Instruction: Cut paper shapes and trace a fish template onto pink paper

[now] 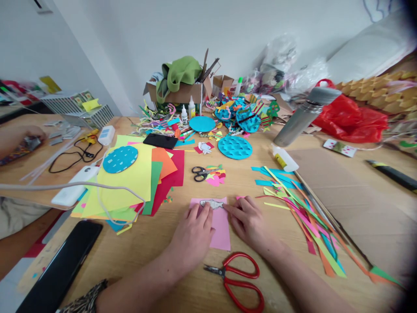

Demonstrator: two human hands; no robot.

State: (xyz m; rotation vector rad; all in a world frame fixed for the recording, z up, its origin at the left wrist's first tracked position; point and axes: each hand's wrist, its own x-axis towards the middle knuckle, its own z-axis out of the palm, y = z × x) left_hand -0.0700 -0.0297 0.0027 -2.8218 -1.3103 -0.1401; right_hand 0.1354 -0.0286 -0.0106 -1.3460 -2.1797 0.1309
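A small white paper fish with dark outlines (211, 204) lies at the upper edge of a pink sheet of paper (221, 237). My left hand (193, 232) rests on the pink sheet, fingers stretched out, the fingertips pressing on the fish. From the other side, my right hand (249, 219) reaches in with its index finger extended to the fish's tail; its other fingers are bent and partly hidden. A scrap of bright pink paper (240, 198) shows beside the right hand. Just below the sheet lie red-handled scissors (233, 276), with their blades pointing left.
Black scissors (199, 173) lie beyond the sheet by colored paper scraps (216, 176). Colored sheets (130, 191) are stacked left, paper strips (312, 217) spread right. A glue bottle (285, 158) and steel flask (301, 119) are behind. Another person's hand (28, 134) is far left.
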